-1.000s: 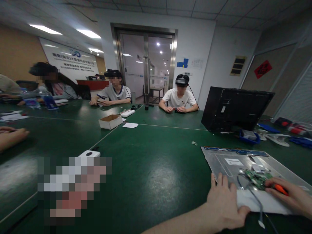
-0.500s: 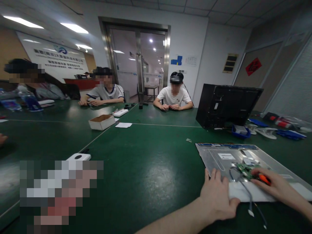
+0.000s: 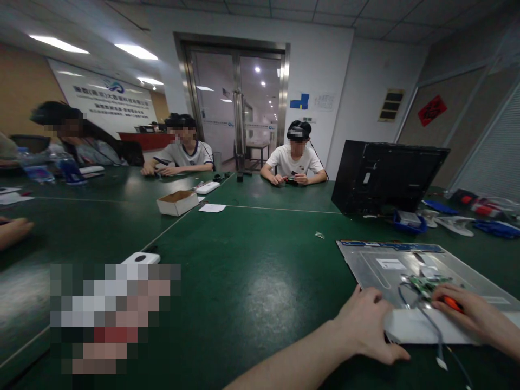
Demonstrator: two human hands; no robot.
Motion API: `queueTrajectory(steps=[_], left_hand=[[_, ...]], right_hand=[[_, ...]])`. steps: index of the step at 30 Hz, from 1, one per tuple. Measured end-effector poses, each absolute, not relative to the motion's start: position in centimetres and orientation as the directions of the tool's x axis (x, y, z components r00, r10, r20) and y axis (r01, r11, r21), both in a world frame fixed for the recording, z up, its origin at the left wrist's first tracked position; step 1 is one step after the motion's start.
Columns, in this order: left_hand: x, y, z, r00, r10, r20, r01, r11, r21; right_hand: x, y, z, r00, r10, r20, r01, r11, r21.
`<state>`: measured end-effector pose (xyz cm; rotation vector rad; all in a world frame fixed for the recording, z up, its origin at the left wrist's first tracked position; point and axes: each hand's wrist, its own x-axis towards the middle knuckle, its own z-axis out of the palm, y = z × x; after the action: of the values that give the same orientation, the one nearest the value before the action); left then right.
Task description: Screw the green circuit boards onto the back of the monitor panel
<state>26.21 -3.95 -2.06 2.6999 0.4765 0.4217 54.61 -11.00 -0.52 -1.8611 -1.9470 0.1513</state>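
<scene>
A grey metal display panel point(image 3: 377, 259) lies flat on the green table at the lower right, back side up. A small green circuit board point(image 3: 424, 283) with loose cables sits on it. My left hand point(image 3: 365, 324) rests on the panel's near left corner, fingers curled over the edge beside a white sheet point(image 3: 418, 327). My right hand point(image 3: 467, 314) is closed around an orange-handled screwdriver point(image 3: 452, 303), its tip by the circuit board.
A black monitor shell point(image 3: 390, 176) stands behind the panel, with blue and white parts point(image 3: 410, 219) beside it. A cardboard box point(image 3: 177, 202) and white devices point(image 3: 141, 258) lie on the green table point(image 3: 252, 260). Several people sit at the far side. Another person's hand point(image 3: 14, 230) shows at the left.
My view has shifted slightly. My left hand's fingers have gone from spread flat to curled over the panel's corner. The right hand stays on the screwdriver at the circuit board.
</scene>
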Motion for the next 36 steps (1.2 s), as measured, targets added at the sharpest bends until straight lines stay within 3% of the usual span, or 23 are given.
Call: queueTrajectory(steps=[5,9,16,24,28,36], left_hand=[[26.2,-4.7,-1.8,0.783,0.600,0.164,0.462,-0.738,0.493],[26.4,-5.4,-1.5,0.725,0.686,0.060,0.571,-0.647,0.506],[26.2,-4.3,-1.6,0.791,0.609,0.064,0.488,-0.690,0.535],[27.6,-2.5,-1.3,0.884,0.454,0.110,0.369,-0.823,0.433],[28.5,-2.8,-1.5,0.879,0.466,0.101,0.396,-0.832,0.389],[27.2,-4.3,-0.6,0.830,0.544,0.123,0.487,-0.815,0.315]], right_hand=[[56.5,-11.0,-1.4,0.036,0.966,0.257,0.924,0.066,-0.376],[57.8,-10.0,-1.6,0.066,0.976,0.208,0.938,0.011,-0.346],[55.5,-7.0,-1.6,0.145,0.972,0.184,0.971,-0.105,-0.214],[53.0,-6.8,-0.7,0.247,0.956,0.157,0.965,-0.228,-0.130],[50.2,-6.8,-1.4,0.231,0.966,0.112,0.970,-0.220,-0.106],[50.7,-6.2,-2.9,0.356,0.929,0.105,0.934,-0.354,-0.037]])
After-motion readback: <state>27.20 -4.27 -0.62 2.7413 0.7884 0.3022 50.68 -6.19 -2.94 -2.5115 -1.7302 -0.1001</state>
